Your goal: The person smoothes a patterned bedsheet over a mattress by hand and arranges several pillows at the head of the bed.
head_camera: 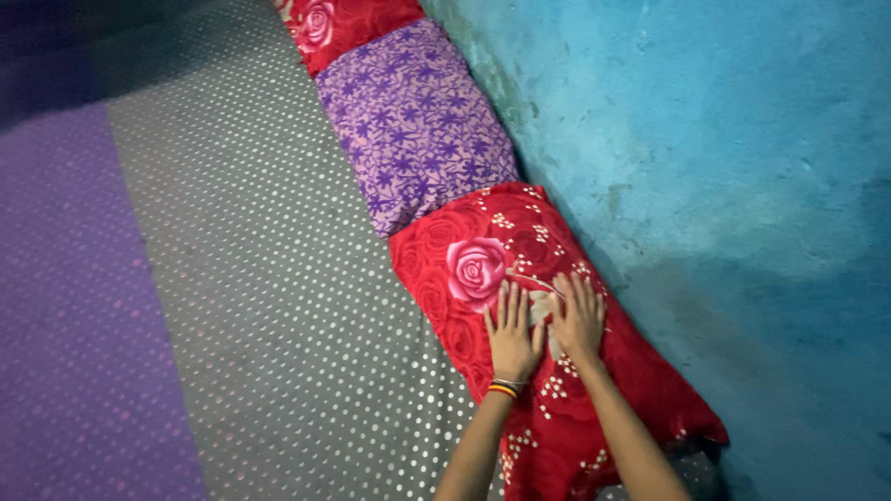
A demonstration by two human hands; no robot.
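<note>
1. Both hands lie flat, fingers spread, on the red rose-print pillow [520, 306]: the left hand [513, 336] and right hand [577, 322] side by side, each grip released, pressing and grasping nothing.
2. The pillow rests on the dotted grey bedsheet [278, 306], against the blue wall [705, 186], end to end with a purple floral pillow [413, 121].
3. Risk, as I judge it: uneven pressure could slide it away from the wall or nudge the purple one out of line.
4. Its loose near corner may bunch up.
</note>
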